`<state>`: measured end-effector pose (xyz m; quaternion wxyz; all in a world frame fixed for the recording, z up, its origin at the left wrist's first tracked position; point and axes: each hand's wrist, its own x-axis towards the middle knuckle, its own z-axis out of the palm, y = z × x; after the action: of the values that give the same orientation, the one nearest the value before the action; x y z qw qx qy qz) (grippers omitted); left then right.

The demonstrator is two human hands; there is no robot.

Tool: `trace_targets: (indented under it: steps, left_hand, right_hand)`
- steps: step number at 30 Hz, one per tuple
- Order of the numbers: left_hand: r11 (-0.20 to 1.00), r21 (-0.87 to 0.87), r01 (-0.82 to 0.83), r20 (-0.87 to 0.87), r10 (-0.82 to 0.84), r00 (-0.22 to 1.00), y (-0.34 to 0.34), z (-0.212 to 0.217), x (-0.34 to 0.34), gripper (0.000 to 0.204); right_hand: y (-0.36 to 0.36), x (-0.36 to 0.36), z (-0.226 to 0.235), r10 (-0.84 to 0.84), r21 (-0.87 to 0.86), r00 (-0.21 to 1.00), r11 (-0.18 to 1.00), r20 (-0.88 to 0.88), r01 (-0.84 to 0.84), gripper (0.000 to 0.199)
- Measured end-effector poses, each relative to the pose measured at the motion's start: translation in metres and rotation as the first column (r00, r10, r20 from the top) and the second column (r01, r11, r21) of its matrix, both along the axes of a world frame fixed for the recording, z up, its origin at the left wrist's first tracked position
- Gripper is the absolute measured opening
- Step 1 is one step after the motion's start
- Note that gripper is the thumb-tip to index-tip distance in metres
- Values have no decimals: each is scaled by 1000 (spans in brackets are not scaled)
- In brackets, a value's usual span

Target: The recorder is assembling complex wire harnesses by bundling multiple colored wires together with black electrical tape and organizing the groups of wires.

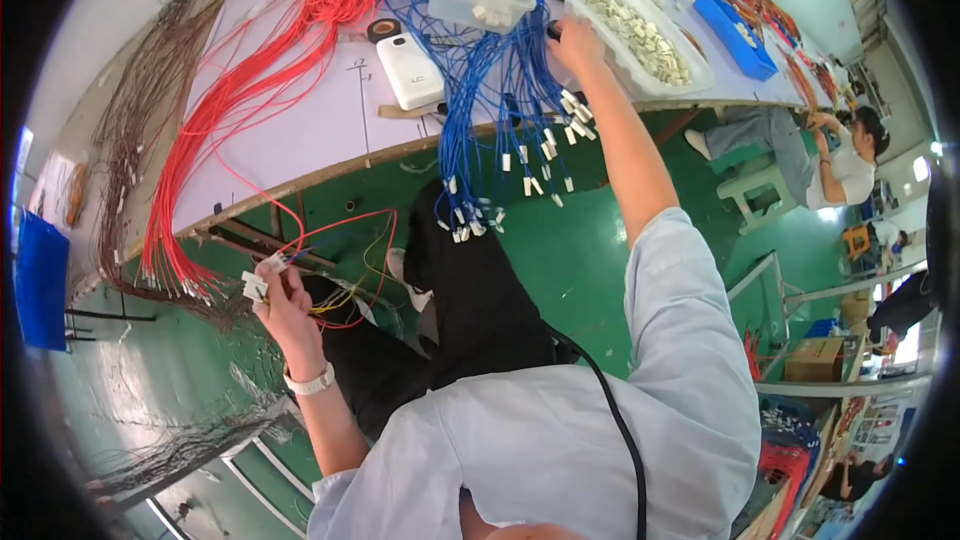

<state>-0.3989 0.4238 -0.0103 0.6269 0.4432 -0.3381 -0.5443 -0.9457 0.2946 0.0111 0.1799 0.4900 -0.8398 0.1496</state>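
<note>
In my left hand (286,312) is a white plastic connector (255,287), pinched by closed fingers away from the table's front edge. Red, yellow and blue wires trail from around this hand, and a second white piece shows at the fingertips. My right hand (577,46) reaches over the table, fingers curled beside a small black object (554,30). Whether they grip it is hard to see. Right next to that hand stands a clear tray (690,80) full of small white connectors. Blue wires (470,90) with white ends hang over the edge just left of it.
A bundle of red wires (230,110) drapes off the table's left part. On the tabletop lie a white power bank (411,72), a black tape roll (383,30) and a second clear box (440,2) of connectors. A blue bin (735,37) is farther right. Other people sit at the right.
</note>
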Motion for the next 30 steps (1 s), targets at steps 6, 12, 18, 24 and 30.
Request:
trace_targets:
  steps: [6,12,18,24,30]
  left_hand:
    - [996,82,-30,2,30,1000,9,-12,-5,22]
    - [970,99,-220,116,209,971,18,-20,-14,21]
    - [997,-76,18,14,-17,1000,11,5,-58,17]
    - [992,-125,-9,224,37,974,31,4,-31,23]
    - [996,30,80,238,-84,968,36,3,-22,23]
  right_hand:
    - [23,15,26,169,-163,883,981,438,-107,27]
    - [123,251,10,286,-550,-902,832,323,66,34]
    - [188,356,-11,-26,-280,-990,960,-137,13,30]
    - [194,359,-42,-249,-419,-865,795,436,-440,27]
    - [179,359,-40,211,-652,-666,544,715,-528,9]
